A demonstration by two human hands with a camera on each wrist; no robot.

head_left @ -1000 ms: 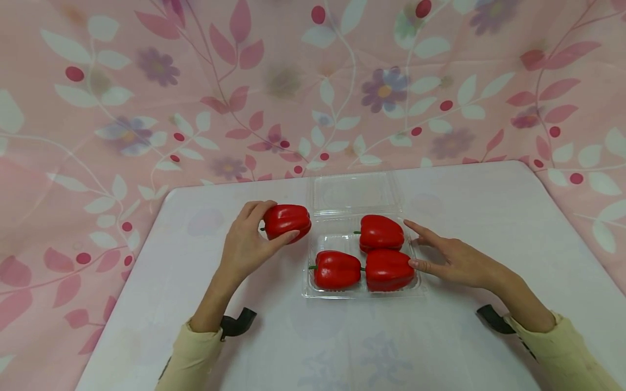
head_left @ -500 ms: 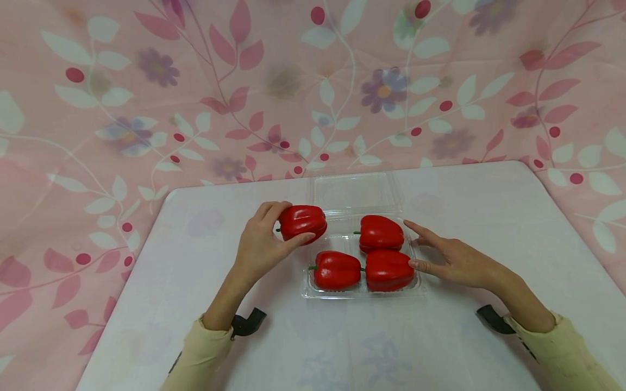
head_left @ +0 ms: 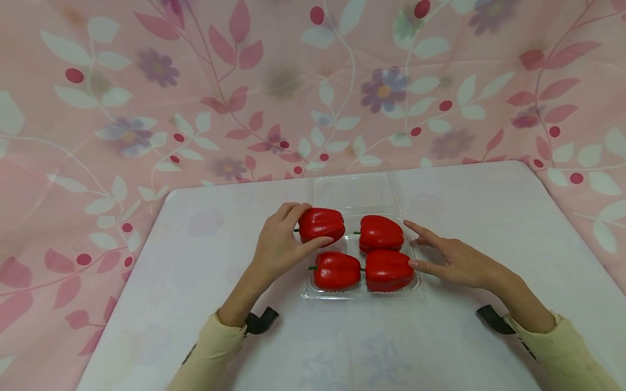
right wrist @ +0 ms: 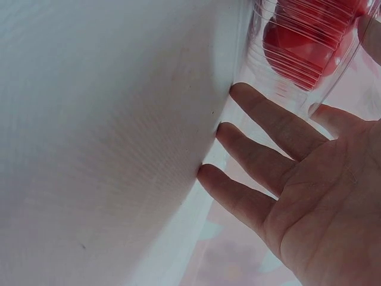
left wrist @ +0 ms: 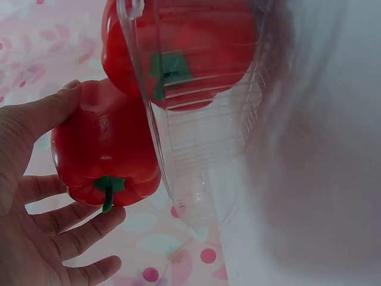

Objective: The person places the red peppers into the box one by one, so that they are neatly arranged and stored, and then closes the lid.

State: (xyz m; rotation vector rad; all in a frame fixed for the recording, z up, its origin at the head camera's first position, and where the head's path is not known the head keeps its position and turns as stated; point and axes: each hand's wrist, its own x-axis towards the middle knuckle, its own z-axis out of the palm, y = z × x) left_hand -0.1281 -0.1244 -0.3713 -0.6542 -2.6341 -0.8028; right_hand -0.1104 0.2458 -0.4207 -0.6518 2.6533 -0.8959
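My left hand [head_left: 281, 244] grips a red bell pepper [head_left: 321, 225] by its stem end, over the back left of a clear plastic clamshell box [head_left: 362, 295]. In the left wrist view that bell pepper [left wrist: 107, 140] is between thumb and fingers, its green stem showing, beside the box wall. Inside the box lie three more red peppers: one at front left [head_left: 337, 270], one at front right [head_left: 389, 270], one at back right [head_left: 381, 233]. My right hand [head_left: 457, 262] rests at the box's right side with fingers straight, fingertips down on the table in the right wrist view.
The box's lid [head_left: 355, 193] lies folded back flat behind it. A white cloth covers the table [head_left: 352, 347], and a pink floral curtain [head_left: 293, 92] hangs beyond the back edge. Each wrist carries a black camera mount [head_left: 262, 320].
My left hand has moved right with its bell pepper, from left of the box to over its back left part. The right hand and the other peppers have stayed in place.
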